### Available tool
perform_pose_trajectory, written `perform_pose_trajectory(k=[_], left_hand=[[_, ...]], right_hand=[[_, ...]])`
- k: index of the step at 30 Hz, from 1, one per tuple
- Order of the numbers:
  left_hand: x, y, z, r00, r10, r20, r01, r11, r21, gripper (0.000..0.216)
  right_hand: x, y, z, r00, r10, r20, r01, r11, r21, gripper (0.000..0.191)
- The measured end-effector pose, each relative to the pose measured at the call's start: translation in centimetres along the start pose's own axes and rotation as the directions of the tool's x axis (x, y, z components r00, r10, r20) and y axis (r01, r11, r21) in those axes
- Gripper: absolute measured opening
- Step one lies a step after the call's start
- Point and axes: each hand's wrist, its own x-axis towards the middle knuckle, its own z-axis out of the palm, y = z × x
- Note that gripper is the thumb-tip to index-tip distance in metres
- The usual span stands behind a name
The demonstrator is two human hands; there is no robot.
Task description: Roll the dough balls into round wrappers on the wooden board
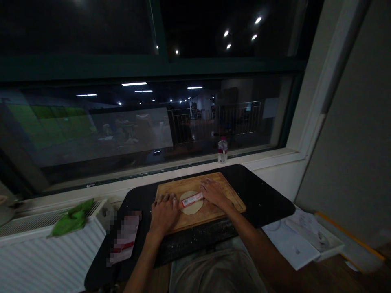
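A flat round sheet of dough (192, 209) lies on a wooden cutting board (177, 187). Across the dough runs a rolling pin (192, 200) with a red and white label round its middle. My left hand (165, 209) presses on the pin's left end, its fingers bent over it. On the right end lies my right hand (213, 191), its fingers reaching forward over the pin. Both ends of the pin are hidden under the hands. The board rests on a black table (256, 195) with rounded corners.
A clear bottle with a pink cap (222, 150) stands on the windowsill behind the table. At the left, a green cloth (73, 217) lies on a white radiator (55, 256), and a blurred-out packet (126, 236) is on the table. Papers (293, 240) lie at the lower right.
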Motion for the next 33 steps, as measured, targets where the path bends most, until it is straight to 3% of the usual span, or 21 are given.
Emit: perform_pose_trajectory(k=[5, 11, 33], left_hand=[[-2.9, 1.1, 1.0, 0.992, 0.005, -0.127, -0.012, 0.998, -0.060, 0.051], [-4.8, 2.4, 1.0, 0.986, -0.031, -0.163, 0.013, 0.994, -0.112, 0.054], [-5.2, 2.2, 1.3, 0.975, -0.003, -0.223, -0.046, 0.976, -0.215, 0.051]], right_hand=[[-1.6, 0.0, 0.3, 0.998, 0.004, -0.065, -0.004, 1.000, -0.006, 0.044], [-3.1, -0.4, 0.3, 0.994, 0.021, -0.106, -0.019, 1.000, 0.012, 0.044], [-8.6, -0.7, 1.0, 0.956, 0.064, -0.286, -0.069, 0.998, -0.006, 0.053]])
